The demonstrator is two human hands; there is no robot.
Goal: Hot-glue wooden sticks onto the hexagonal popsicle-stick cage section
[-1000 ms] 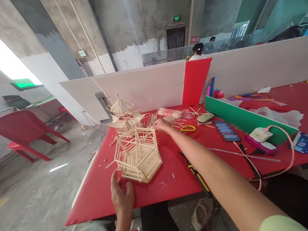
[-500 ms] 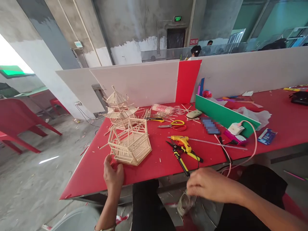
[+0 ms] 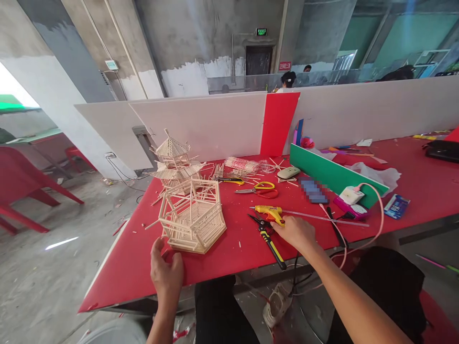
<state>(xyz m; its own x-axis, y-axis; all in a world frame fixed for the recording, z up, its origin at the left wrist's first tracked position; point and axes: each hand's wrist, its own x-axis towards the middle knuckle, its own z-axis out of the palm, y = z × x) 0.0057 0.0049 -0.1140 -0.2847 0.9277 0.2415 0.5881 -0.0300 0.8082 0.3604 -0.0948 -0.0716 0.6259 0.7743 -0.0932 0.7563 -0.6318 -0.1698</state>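
Observation:
A six-sided frame of thin wooden sticks (image 3: pixel 191 229) sits on the red table. My left hand (image 3: pixel 167 267) rests at its near left corner, thumb and fingers apart; whether the fingertips touch the sticks is unclear. My right hand (image 3: pixel 296 233) is closed around the handle of a yellow hot glue gun (image 3: pixel 268 210), which lies on the table with a glue stick (image 3: pixel 322 217) out of its back. Beside it lie black-and-yellow pliers (image 3: pixel 270 246), partly covered by the hand and gun. Behind the frame stands a tiered stick pagoda (image 3: pixel 172 160).
Scissors (image 3: pixel 258 189), a utility knife (image 3: pixel 231 181), a bundle of sticks (image 3: pixel 244 165) and a computer mouse (image 3: pixel 289 172) lie farther back. To the right are a phone (image 3: pixel 313 191), a green board (image 3: pixel 333 169) and a purple power strip (image 3: pixel 349 208) with cables. A white partition (image 3: pixel 201 126) runs behind.
My right hand has moved forward and up from beyond the table's front edge to the glue gun and closed on its handle. My left hand stays beside the stick frame.

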